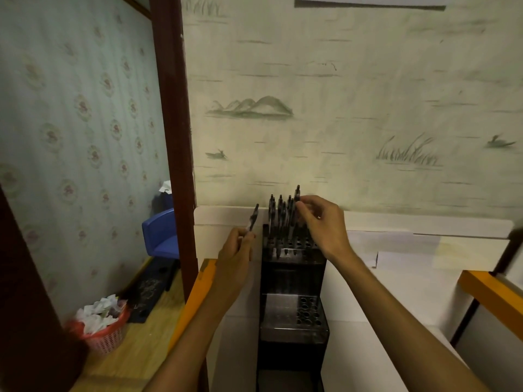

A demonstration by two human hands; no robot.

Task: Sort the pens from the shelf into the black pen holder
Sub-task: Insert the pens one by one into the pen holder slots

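A tall black pen holder [293, 278] with tiers of round holes stands on the white shelf [396, 301] against the wall. Several dark pens [278, 219] stand upright in its top tier. My right hand [322, 224] pinches the top of one dark pen [297, 193] at the right of that group, above the top tier. My left hand [236, 250], just left of the holder, grips another dark pen [253, 220] that points up and to the right.
A lower tier of the holder [308, 311] shows open holes. Orange shelf edges [195, 295] run at the left and right. To the left, below, are a pink basket of paper scraps [103, 323], a blue plastic object [161, 233] and a dark wooden post [177, 137].
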